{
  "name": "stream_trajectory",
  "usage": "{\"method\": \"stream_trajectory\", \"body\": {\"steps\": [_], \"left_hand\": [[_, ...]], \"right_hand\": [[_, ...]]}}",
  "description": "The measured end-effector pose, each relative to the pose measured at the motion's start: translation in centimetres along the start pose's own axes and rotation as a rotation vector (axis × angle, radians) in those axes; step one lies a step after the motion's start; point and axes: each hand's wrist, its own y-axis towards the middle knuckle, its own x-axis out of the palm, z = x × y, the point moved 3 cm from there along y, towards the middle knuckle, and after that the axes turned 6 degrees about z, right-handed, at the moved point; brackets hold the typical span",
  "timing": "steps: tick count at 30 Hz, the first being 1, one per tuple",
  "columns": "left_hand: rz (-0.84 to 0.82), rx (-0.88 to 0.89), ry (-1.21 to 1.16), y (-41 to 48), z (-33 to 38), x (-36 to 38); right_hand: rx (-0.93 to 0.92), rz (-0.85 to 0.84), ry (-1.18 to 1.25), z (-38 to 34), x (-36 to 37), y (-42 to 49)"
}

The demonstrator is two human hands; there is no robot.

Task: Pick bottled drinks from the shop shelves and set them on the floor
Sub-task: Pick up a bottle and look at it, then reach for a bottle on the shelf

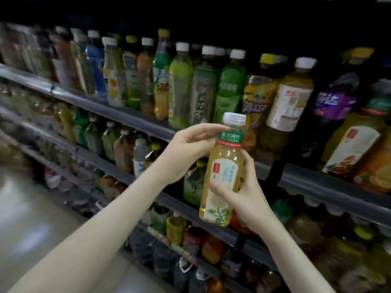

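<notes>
Tea bottle [222, 172]: pale yellow drink fills it to the neck; you hold it in the air in front of the shelves [127, 117].
Look: white cap, green neck band edged red, white label with a leaf drawing.
Left hand [186, 153]: pinches its neck.
Right hand [243, 197]: wraps the lower body, thumb across the label.
On the shelves: rows of bottled drinks.

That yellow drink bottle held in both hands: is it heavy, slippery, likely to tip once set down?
The bottle looks full up to its neck, so it is probably fairly heavy for its size. Its glossy plastic may be a bit slippery. Tall and narrow, it could tip if set down carelessly.
</notes>
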Motion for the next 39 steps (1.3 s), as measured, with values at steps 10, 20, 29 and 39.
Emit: {"method": "stream_trajectory", "body": {"steps": [10, 20, 29, 39], "left_hand": [[0.119, -0.374, 0.305, -13.6, -4.9, -13.1], [0.413, -0.419, 0.379, -21.5, -2.0, -38.3], [0.4, -0.434, 0.441, -19.0, 5.3, -61.8], [0.621, -0.264, 0.7, -7.2, 7.9, -93.6]], "right_hand": [[0.088, -0.275, 0.139, 2.4, 15.9, 0.8], [0.116, -0.467, -0.082, 2.1, 43.9, 5.8], [0.225, -0.312, 0.047, 0.0, 64.6, 17.8], [-0.024, -0.168, 0.129, -2.0, 83.3, 40.8]]}}
